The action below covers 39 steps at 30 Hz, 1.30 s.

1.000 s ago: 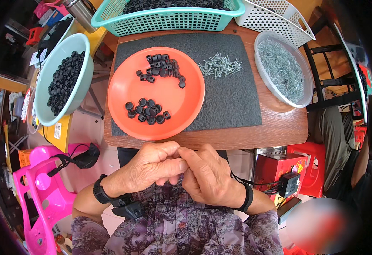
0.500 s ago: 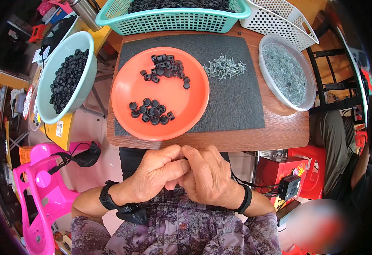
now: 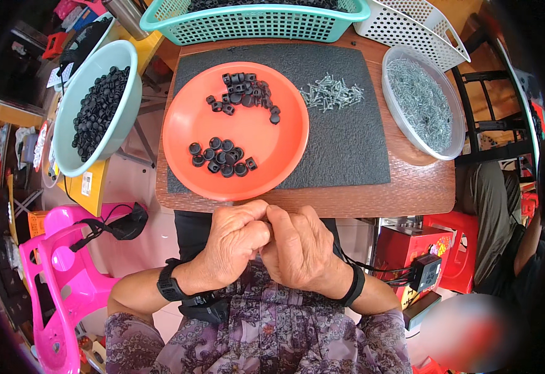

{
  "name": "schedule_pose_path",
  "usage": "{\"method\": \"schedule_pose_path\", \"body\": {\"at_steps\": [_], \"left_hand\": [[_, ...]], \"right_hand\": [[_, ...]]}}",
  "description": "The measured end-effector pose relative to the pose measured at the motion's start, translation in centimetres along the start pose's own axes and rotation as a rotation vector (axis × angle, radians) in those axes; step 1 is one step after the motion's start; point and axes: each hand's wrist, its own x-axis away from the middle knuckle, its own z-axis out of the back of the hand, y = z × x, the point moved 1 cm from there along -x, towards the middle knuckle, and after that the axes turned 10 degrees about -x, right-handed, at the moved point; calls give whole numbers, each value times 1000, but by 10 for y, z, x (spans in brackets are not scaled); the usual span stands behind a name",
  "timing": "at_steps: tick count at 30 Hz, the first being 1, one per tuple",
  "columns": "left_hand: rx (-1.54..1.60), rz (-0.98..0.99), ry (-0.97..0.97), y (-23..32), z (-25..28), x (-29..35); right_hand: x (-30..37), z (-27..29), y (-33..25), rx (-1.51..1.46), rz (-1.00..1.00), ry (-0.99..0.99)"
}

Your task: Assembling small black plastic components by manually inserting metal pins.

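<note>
My left hand (image 3: 235, 242) and my right hand (image 3: 298, 248) meet at the fingertips just off the table's near edge. Both are closed, and whatever they pinch is hidden behind the curled fingers. Beyond them stands an orange plate (image 3: 266, 168) with two groups of small black plastic pieces. The far group (image 3: 247, 93) looks like cord locks; the near group (image 3: 227, 157) has round, cap-like pieces. To the plate's right, a pile of small metal springs or pins (image 3: 331, 92) lies on a black mat (image 3: 347, 149).
A clear tub (image 3: 425, 103) of silvery metal parts stands at right. Left is a pale green basin (image 3: 132, 106) of black pieces. A green basket (image 3: 253, 26) and white basket (image 3: 403, 31) line the back. A pink chair (image 3: 66, 280) is left, a red box (image 3: 409, 252) right.
My two hands have shifted slightly up toward the table edge, still together, and the left fingers have curled in more. The things on the table stay where they were.
</note>
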Motion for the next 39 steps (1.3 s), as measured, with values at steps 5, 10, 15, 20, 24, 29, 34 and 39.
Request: {"method": "schedule_pose_path", "body": {"at_steps": [5,10,15,20,24,29,34,39], "left_hand": [[-306,-507,114,0,-3,-4],[-228,-309,198,3,-8,-3],[-249,-326,186,4,-4,-5],[173,1,83,6,-2,0],[128,37,80,8,-2,2],[145,27,90,3,-2,5],[194,7,87,-4,-4,5],[166,-9,55,-5,0,3]], "right_hand": [[-4,-2,5,5,20,107],[-10,-2,8,-56,-7,181],[-9,-5,4,-174,-101,223],[-5,-7,4,-326,-187,209],[-5,-5,5,-402,-226,164],[-8,-3,1,-376,-214,158],[-10,-2,0,-381,-220,136],[-8,-1,2,-394,-248,114]]}}
